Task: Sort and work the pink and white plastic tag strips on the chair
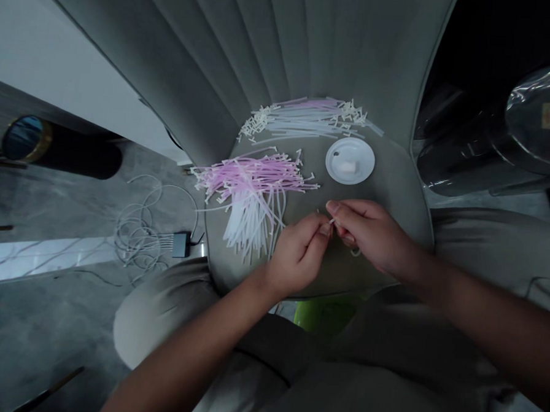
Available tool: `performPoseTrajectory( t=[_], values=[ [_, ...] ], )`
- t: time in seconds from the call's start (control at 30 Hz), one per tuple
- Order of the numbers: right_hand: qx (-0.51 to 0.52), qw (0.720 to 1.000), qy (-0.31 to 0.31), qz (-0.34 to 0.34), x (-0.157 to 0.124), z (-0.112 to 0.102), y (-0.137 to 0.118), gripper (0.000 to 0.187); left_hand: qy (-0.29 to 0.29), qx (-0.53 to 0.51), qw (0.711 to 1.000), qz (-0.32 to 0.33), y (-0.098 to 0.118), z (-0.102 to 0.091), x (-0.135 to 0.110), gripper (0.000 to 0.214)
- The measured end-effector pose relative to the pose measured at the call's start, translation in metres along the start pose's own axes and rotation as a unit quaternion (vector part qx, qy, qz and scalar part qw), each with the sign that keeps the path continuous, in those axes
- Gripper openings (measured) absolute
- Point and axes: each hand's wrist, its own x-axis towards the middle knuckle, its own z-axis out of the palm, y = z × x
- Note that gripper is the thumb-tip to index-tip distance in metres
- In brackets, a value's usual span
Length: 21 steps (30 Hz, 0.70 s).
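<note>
White plastic piece [331, 221], partly hidden, pinched between both hands [297, 254] [370, 228]

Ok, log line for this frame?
right hand: pinching white plastic strip | left hand: touching strip | nearby: pink-and-white strip pile

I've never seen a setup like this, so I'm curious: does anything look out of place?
Thin white cords looping loosely over the grey floor stand out: they trail from a small black box, tangled, unlike the bunched plastic strips on the seat.
</note>
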Motion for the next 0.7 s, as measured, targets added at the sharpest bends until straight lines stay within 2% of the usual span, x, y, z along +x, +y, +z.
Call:
performPoseTrajectory(
  t=[0.17, 0.3, 0.5, 0.7],
  values=[
    [-0.062, 0.998, 0.009, -0.024, -0.002, -0.001, -0.007, 0.044, -0.006, 0.0, 1.0, 0.002, 0.0, 0.0, 0.0, 0.022],
    [-0.07, 0.997, 0.003, -0.03, -0.002, -0.001, -0.011, 0.042, -0.007, -0.012, 1.0, -0.004, -0.001, 0.001, -0.001, 0.022],
    [-0.079, 0.995, -0.026, -0.05, -0.002, -0.003, -0.012, 0.041, -0.002, -0.04, 0.999, 0.001, 0.0, 0.001, -0.001, 0.022],
    [-0.125, 0.987, -0.043, -0.088, -0.002, -0.007, -0.011, 0.039, -0.014, -0.066, 0.997, -0.023, 0.001, -0.001, -0.001, 0.024]
  ],
)
